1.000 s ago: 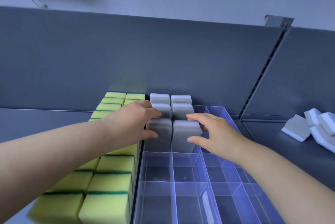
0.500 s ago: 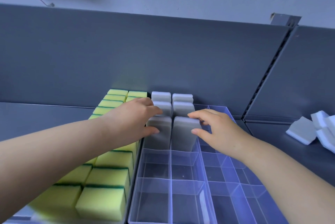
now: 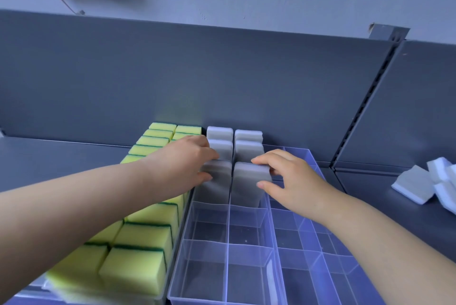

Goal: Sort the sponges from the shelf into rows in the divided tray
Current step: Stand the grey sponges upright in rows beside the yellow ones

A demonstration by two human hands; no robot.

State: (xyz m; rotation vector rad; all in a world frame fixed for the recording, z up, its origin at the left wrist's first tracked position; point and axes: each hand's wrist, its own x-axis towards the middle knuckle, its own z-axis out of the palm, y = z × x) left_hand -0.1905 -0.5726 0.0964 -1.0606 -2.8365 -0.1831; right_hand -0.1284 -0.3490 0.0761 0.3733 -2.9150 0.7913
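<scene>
Head view: the left hand (image 3: pixel 190 166) and right hand (image 3: pixel 291 179) each pinch a grey sponge (image 3: pixel 250 181) standing mid-frame in the tray (image 3: pixel 228 250), with yellow sponges (image 3: pixel 138 238) filling the lower left, nearer cells empty, and loose sponges (image 3: pixel 414 187) left at the right edge.

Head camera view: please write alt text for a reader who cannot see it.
The left hand grips the left grey sponge and the right hand the right grey sponge, both standing in a clear divided tray. Yellow sponges stand in rows at left; loose white sponges lie on the shelf at right.
</scene>
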